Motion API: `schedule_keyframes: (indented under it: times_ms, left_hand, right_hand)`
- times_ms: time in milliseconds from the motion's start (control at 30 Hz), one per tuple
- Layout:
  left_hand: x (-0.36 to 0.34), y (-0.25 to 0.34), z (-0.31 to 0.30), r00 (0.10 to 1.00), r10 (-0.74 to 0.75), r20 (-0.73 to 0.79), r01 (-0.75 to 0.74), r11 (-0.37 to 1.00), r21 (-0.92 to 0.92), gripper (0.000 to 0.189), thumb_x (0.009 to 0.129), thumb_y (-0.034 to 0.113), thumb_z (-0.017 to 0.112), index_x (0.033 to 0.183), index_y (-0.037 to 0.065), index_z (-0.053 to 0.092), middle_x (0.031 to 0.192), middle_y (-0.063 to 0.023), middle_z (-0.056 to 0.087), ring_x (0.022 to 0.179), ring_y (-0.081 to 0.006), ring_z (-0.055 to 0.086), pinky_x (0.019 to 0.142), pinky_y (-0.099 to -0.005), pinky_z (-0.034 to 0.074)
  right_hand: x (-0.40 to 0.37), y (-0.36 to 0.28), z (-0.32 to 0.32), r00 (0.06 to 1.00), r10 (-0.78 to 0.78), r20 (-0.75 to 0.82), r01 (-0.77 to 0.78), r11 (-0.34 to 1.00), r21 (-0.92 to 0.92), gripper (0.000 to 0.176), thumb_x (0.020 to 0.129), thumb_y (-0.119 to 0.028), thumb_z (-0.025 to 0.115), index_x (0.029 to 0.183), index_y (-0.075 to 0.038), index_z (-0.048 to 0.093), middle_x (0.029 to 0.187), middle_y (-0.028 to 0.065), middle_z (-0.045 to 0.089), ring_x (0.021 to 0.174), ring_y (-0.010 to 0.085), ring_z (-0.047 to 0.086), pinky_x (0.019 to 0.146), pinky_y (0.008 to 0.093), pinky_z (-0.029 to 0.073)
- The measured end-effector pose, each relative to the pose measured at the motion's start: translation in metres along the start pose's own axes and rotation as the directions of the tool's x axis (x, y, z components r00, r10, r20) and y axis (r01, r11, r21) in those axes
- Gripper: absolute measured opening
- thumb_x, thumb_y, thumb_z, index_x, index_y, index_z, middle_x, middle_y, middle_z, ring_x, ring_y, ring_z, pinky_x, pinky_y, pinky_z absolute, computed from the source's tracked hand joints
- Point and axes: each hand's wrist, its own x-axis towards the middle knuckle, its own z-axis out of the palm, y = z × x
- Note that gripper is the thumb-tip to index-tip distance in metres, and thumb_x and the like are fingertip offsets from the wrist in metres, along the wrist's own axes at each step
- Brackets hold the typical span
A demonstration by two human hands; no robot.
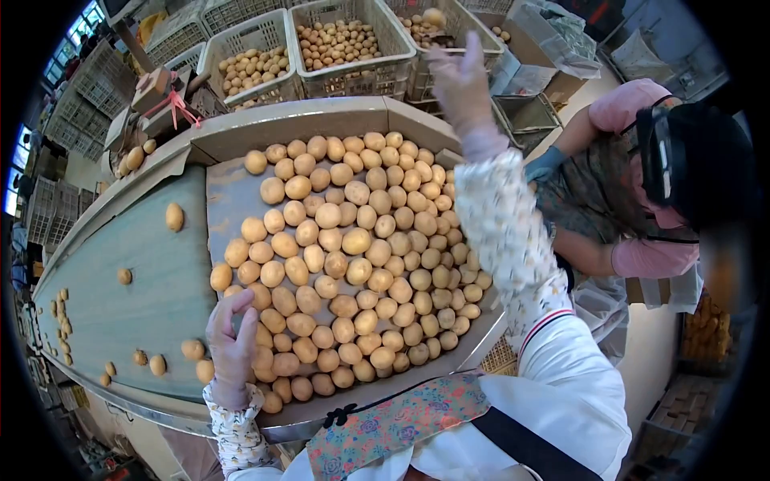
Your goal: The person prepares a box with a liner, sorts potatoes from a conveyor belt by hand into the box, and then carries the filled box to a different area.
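Observation:
Many potatoes (357, 240) cover the sorting tray in front of me. My left hand (233, 341), in a thin pale glove, is at the tray's left side with thumb and fingers apart, right beside the nearest potatoes. Stretched out far ahead, my right hand (465, 88) is gloved too and has its fingers extended, holding nothing. Just beyond its fingertips, a larger, blurred potato (434, 17) shows over a plastic crate (433, 68) of potatoes.
A green conveyor belt (128, 280) with scattered potatoes runs off to the left. Two more crates, a left crate (261, 94) and a middle crate (353, 80), hold potatoes behind the tray wall. A person in pink sleeves (634, 108) works at the right, near a cardboard box (561, 86).

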Motion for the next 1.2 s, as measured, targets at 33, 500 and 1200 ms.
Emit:
schedule_keyframes:
  times_ms: [33, 500, 1200]
  left_hand:
    - [0.0, 0.0, -0.003, 1.0, 0.031, 0.002, -0.031, 0.999, 0.027, 0.023, 0.091, 0.005, 0.064, 0.112, -0.001, 0.067, 0.106, -0.0096, 0.067, 0.094, -0.0191, 0.064, 0.086, -0.0323, 0.052]
    - [-0.008, -0.025, -0.017, 0.99, -0.086, -0.109, 0.052, 0.959, -0.278, 0.02, 0.096, 0.005, 0.063, 0.115, 0.0, 0.062, 0.104, -0.0035, 0.064, 0.087, -0.007, 0.053, 0.089, -0.0258, 0.048]
    - [-0.005, -0.012, -0.035, 0.782, -0.044, -0.621, -0.225, 0.91, -0.348, 0.02, 0.103, 0.019, 0.055, 0.087, 0.007, 0.052, 0.063, 0.0036, 0.038, 0.053, -0.0047, 0.031, 0.058, -0.0232, 0.039]
  right_hand:
    - [0.026, 0.004, -0.016, 0.988, 0.148, 0.054, -0.154, 0.976, 0.155, 0.058, 0.093, -0.019, 0.061, 0.147, -0.006, 0.044, 0.099, 0.0082, 0.063, 0.086, 0.0096, 0.06, 0.063, 0.0263, 0.052]
    - [-0.096, -0.101, 0.025, 0.751, -0.608, -0.257, 0.633, 0.774, 0.021, 0.036, 0.104, -0.022, 0.051, 0.131, 0.002, 0.052, 0.108, 0.0129, 0.061, 0.095, 0.0212, 0.064, 0.083, 0.0368, 0.055]
    - [-0.202, 0.097, 0.064, 0.808, -0.28, 0.518, 0.566, 0.613, -0.552, 0.057, 0.087, -0.039, 0.067, 0.131, -0.003, 0.058, 0.131, 0.0173, 0.058, 0.121, 0.034, 0.053, 0.105, 0.049, 0.037]
